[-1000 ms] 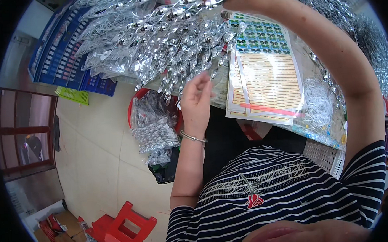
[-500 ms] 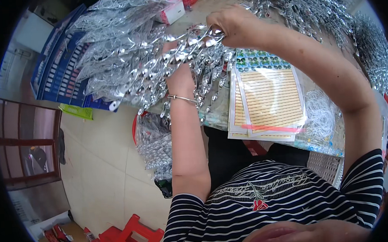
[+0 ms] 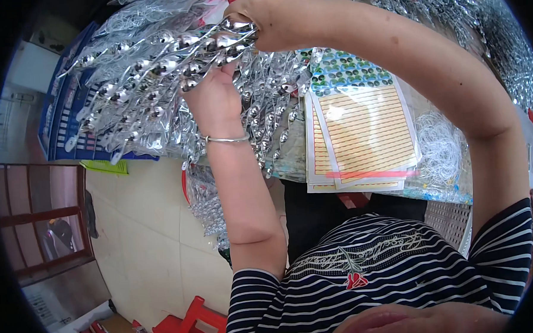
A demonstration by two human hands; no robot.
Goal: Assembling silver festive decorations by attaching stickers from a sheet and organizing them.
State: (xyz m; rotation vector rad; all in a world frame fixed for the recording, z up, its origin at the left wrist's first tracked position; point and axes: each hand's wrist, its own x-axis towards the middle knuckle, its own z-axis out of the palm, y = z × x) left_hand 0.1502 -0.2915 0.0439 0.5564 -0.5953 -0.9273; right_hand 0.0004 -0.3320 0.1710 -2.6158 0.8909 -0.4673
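A bunch of shiny silver twisted spiral ornaments (image 3: 149, 67) stretches leftward over the table. My right hand (image 3: 263, 21) is closed round its right-hand end, knuckles up. Under and against the same strands is my left hand (image 3: 216, 100), a bracelet on its wrist; the thumb side shows and the other fingers are hidden behind the ornaments. More silver spirals (image 3: 270, 118) hang down to the right of my left wrist, toward the table's front edge.
Clear plastic bags of silver pieces (image 3: 147, 20) lie by a blue crate (image 3: 59, 125) at the left. Printed sticker sheets (image 3: 369, 132) and a heap of white string (image 3: 441, 150) lie at the right. Silver tinsel (image 3: 432, 10) is piled far right. A red stool (image 3: 196, 324) stands on the floor.
Both hands have moved left with the bunch of silver spirals, the right one also slightly farther away. The strands now spread farther over the bags and the blue crate.
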